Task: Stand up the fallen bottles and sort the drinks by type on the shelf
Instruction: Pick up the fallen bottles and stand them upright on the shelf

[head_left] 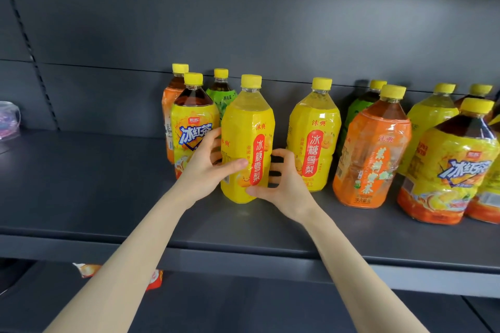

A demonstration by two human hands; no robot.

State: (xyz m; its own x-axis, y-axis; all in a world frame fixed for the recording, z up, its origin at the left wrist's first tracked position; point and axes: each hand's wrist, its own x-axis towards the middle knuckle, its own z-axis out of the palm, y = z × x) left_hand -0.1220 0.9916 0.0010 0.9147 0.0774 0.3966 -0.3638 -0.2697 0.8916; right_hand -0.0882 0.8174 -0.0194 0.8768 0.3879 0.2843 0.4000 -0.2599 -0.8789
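The yellow pear drink bottle [247, 127] stands upright on the shelf [81, 184], grasped from both sides. The left grip [208, 167] curls round its left side and the right grip [282, 184] clasps its lower right. A matching bottle [313, 132] stands near on its right.

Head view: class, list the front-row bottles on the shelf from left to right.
Left iced black tea bottle → held yellow pear bottle → second yellow pear bottle → orange tea bottle → right iced black tea bottle.

The right edge cuts off the rightmost bottle [487, 204].
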